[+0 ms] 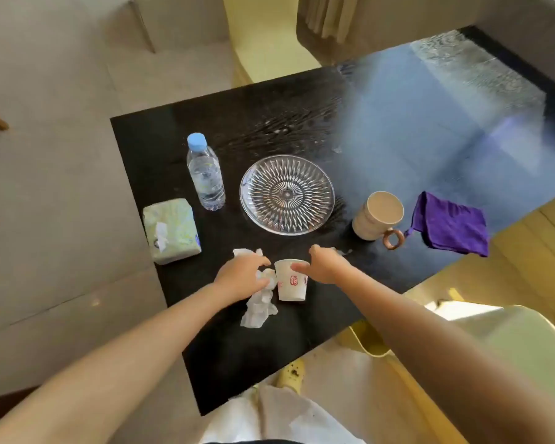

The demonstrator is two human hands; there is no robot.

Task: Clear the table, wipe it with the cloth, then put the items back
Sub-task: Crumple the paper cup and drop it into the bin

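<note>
On the black table (pixel 237 347) stand a water bottle with a blue cap (pixel 204 174), a clear glass plate (pixel 287 194), a beige mug with a brown handle (pixel 377 216), a tissue pack (pixel 171 229) and a white paper cup with red print (pixel 291 280). A purple cloth (pixel 450 225) lies at the right edge. Crumpled white tissues (pixel 258 307) lie left of the cup. My left hand (pixel 242 274) rests over the tissues, fingers curled around some of them. My right hand (pixel 326 265) touches the cup's rim, fingers apart.
A yellow chair (pixel 510 341) stands at the right, close to the table's near corner. Another yellow seat (pixel 257 43) is at the far side. Grey floor tiles lie to the left. The table's far right part shines with window glare.
</note>
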